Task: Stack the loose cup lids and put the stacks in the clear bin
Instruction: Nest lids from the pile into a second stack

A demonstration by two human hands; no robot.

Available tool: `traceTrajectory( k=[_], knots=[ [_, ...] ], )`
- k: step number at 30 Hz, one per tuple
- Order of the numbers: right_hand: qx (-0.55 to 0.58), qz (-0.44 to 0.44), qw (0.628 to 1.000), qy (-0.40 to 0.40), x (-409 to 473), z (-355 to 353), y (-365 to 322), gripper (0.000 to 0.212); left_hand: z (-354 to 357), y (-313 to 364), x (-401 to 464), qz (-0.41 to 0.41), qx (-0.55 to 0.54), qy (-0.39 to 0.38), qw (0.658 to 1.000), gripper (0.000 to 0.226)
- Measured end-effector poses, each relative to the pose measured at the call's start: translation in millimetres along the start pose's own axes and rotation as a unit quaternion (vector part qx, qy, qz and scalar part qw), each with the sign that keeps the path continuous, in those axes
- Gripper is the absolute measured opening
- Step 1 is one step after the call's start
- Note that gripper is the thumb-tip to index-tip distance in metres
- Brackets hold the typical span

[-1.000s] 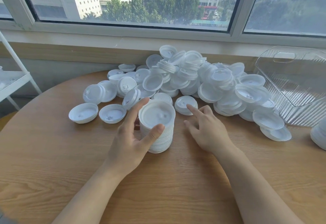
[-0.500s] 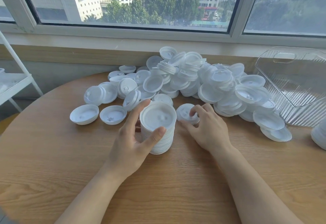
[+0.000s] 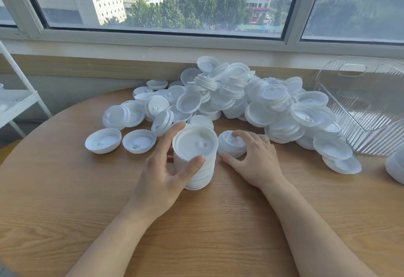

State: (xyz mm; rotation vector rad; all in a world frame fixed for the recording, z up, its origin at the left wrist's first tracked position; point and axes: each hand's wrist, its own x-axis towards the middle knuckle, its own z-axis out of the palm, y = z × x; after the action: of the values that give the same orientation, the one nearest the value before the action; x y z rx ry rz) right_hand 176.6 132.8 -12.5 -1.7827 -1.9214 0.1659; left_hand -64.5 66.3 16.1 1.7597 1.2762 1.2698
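1. The left hand (image 3: 162,175) grips an upright stack of white plastic cup lids (image 3: 197,156) on the round wooden table (image 3: 65,200), thumb in front, fingers curled behind.
2. The right hand (image 3: 254,158) pinches a single white lid (image 3: 229,144) just beside the stack.
3. A heap of loose white lids (image 3: 236,99) lies behind; the ribbed clear plastic bin (image 3: 371,106) stands at the right.

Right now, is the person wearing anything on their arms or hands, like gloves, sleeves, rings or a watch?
No. The left hand and the right hand are both bare, with no gloves and no rings that I can see. Both forearms are bare too, right down to the bottom edge of the picture: no sleeves, no watch, no bracelet. The fingernails are short and plain, without polish.
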Motion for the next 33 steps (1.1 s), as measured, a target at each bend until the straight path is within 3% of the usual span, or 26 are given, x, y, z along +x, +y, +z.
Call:
traceTrajectory(
  k=[3,9,12,19,23,27,33],
  knots=[
    [0.024,-0.004,1.000,0.008,-1.2,-0.8,-3.0,0.056,0.2,-0.4,-0.6,0.002,0.000,-0.002,1.000,0.078],
    [0.109,-0.010,0.993,0.038,-4.2,-11.6,-9.1,0.061,0.4,-0.4,-0.8,0.007,-0.004,-0.004,1.000,0.078],
    [0.175,-0.011,0.982,0.069,-7.5,-21.5,-15.9,0.049,0.0,-0.4,-0.7,0.005,-0.003,-0.005,1.000,0.079],
    [0.112,-0.079,0.977,0.161,-14.4,-25.2,-17.8,0.021,-0.2,0.5,-0.7,0.001,0.002,-0.007,1.000,0.079],
    [0.147,-0.079,0.971,0.168,-16.3,-30.4,-23.6,0.024,-0.6,0.7,-1.2,0.002,0.007,-0.007,1.000,0.078],
    [0.187,-0.101,0.964,0.159,-19.1,-30.1,-22.5,0.007,-0.8,0.9,-1.5,0.003,0.005,-0.007,1.000,0.078],
    [0.216,-0.097,0.956,0.176,-20.7,-35.8,-28.4,0.018,-1.1,0.3,-0.9,0.003,0.007,-0.011,1.000,0.077]
  ],
)
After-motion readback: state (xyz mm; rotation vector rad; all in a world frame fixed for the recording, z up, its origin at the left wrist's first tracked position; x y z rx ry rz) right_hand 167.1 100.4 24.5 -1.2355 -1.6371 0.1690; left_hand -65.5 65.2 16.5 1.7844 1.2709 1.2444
